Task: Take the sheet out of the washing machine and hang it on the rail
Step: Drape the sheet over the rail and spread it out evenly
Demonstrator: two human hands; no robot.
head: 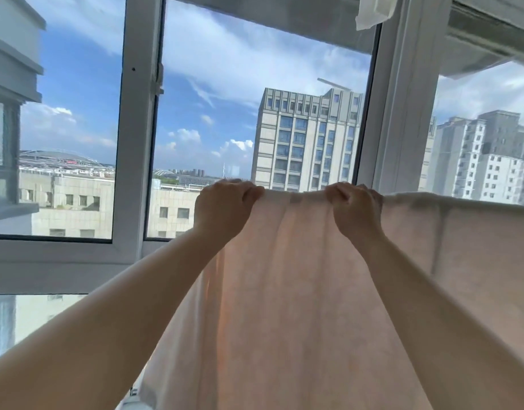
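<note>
A pale pink sheet [296, 291] hangs in front of me, draped over something straight along its top edge; the rail itself is hidden under the cloth. My left hand [225, 207] grips the top fold at the sheet's left end, fingers curled over it. My right hand [355, 211] grips the same fold a short way to the right. The sheet runs on to the right edge of the view and falls down past the bottom of the frame. The washing machine is out of view.
A white-framed window [133, 143] stands close behind the sheet, with tall buildings and sky outside. A white cloth [373, 10] hangs at the top right. The window sill [56, 261] runs along the lower left.
</note>
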